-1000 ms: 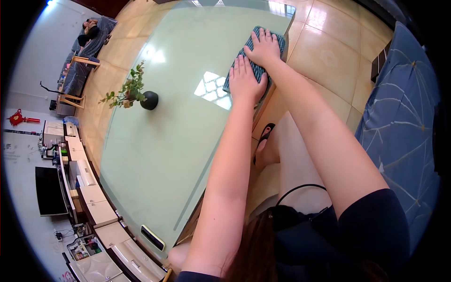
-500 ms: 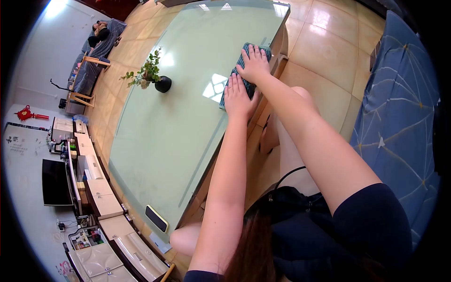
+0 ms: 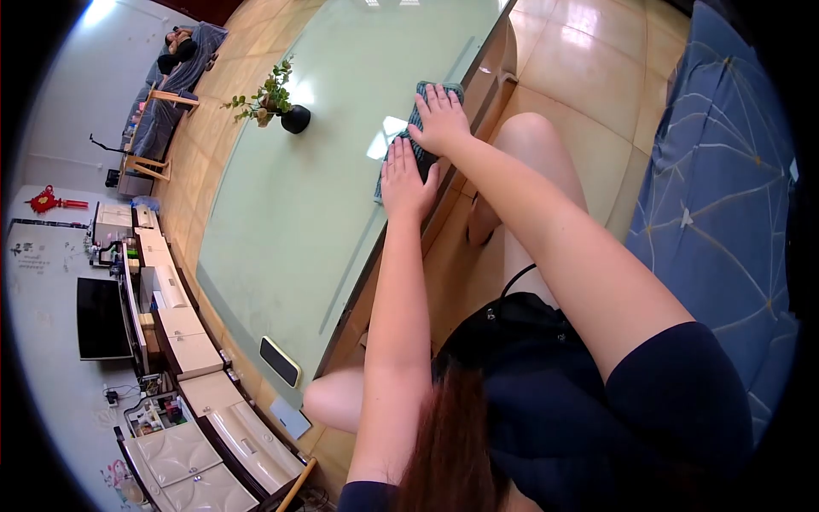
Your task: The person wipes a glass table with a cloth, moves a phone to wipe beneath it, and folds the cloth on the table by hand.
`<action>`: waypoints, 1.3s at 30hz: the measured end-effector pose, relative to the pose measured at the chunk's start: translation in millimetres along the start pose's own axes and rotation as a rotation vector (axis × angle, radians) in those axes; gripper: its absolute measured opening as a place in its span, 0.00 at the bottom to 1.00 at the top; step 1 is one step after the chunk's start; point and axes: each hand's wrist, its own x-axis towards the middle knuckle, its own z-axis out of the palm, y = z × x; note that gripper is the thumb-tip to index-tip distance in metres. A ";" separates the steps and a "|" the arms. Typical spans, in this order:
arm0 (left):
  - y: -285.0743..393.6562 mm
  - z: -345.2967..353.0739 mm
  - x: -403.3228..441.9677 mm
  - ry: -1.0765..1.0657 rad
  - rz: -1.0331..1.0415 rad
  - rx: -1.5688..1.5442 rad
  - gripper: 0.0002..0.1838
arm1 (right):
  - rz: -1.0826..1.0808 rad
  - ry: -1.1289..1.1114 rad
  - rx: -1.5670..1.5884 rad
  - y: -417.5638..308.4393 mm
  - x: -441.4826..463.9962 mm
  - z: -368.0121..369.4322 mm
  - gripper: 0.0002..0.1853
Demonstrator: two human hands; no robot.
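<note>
A folded teal and dark patterned cloth (image 3: 415, 118) lies on the pale green glass tabletop (image 3: 281, 205), along its right edge. Both palms are down on it, one beyond the other. My left hand (image 3: 408, 185) rests on the nearer end, fingers stretched forward and thumb out to the side. Farther up, my right hand (image 3: 440, 125) lies flat on the far end with its fingers slightly spread. Neither hand is wrapped round the cloth, and much of it is hidden beneath them.
A black pot (image 3: 295, 119) with a leafy plant stands on the table. A phone (image 3: 280, 362) lies at the near corner. Cabinets (image 3: 192, 350) and a television (image 3: 104, 318) line the left wall. A blue-covered sofa (image 3: 708, 196) is at right; another person (image 3: 177, 49) reclines far off.
Both hands and the cloth have slid along the table edge, a little toward me and away from the far end. The view has also shifted, so the plant and phone appear higher.
</note>
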 end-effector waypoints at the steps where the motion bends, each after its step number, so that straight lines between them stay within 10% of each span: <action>1: -3.6 -2.1 -5.9 -0.002 -0.004 0.002 0.42 | -0.010 -0.008 -0.001 -4.7 -5.4 -0.8 0.40; 31: -89.0 -47.3 -196.9 0.170 -0.280 -0.015 0.29 | -0.598 -0.247 0.107 -93.0 -123.2 -21.9 0.44; 39: -76.0 -74.9 -211.2 -0.103 -0.686 0.053 0.33 | -0.718 -0.358 0.013 -132.7 -130.0 -26.4 0.44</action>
